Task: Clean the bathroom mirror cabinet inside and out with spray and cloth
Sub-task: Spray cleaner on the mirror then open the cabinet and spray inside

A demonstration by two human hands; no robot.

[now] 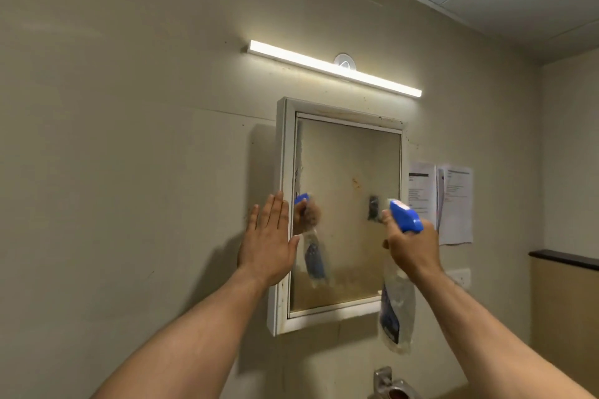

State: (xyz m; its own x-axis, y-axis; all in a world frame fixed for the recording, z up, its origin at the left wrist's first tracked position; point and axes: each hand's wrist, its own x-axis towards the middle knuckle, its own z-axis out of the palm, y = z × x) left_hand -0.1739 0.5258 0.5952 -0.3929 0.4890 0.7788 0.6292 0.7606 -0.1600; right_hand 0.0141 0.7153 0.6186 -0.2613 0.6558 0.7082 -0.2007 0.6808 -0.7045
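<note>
Mirror cabinet (337,214) hangs on the wall under the light bar (335,68), door shut, glass grimy. Your left hand (267,243) is flat on its left frame, fingers straight and together. Your right hand (410,244) grips the spray bottle (397,308), nozzle probably aimed at the glass.

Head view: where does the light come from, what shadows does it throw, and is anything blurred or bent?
Head view: the lit tube light above the cabinet is the source and blooms slightly; a shadow falls on the wall below the left hand; the spray bottle in the right hand looks soft; the mirror is hazy and stained; wide-angle tilt slants the cabinet.
</note>
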